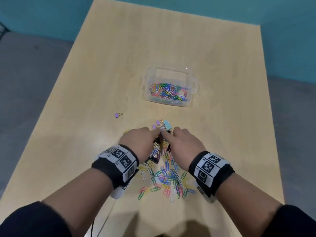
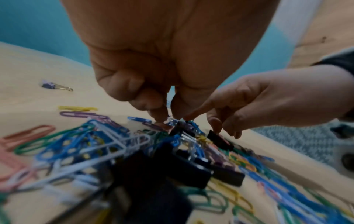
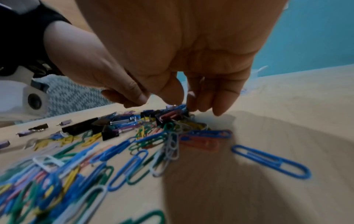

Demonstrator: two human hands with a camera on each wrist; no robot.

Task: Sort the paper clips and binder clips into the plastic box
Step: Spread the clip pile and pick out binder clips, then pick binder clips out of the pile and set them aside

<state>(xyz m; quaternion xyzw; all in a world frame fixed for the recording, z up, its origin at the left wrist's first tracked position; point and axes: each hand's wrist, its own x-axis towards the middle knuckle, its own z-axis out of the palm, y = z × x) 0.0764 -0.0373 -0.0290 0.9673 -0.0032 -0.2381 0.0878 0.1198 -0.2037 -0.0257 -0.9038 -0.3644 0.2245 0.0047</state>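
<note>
A clear plastic box [image 1: 193, 82] stands mid-table with coloured paper clips [image 1: 168, 90] in its near half. A loose heap of paper clips [image 1: 167, 178] lies between my wrists, with black binder clips [image 1: 156, 150] at its far end. Both hands meet fingertip to fingertip over that far end. My left hand [image 2: 168, 116] pinches thumb and finger into the tangle, blue wire showing between them. My right hand [image 3: 184, 104] closes thumb and fingers on clips beside a black binder clip [image 3: 162, 118]; its index finger reaches towards the left hand. What each pinch holds is partly hidden.
Two purple binder clips [image 1: 156, 124] and a teal binder clip [image 1: 167, 124] lie just beyond my fingers. A lone purple binder clip [image 1: 118, 115] sits to the left. The table's left edge [image 1: 51, 103] drops to grey floor.
</note>
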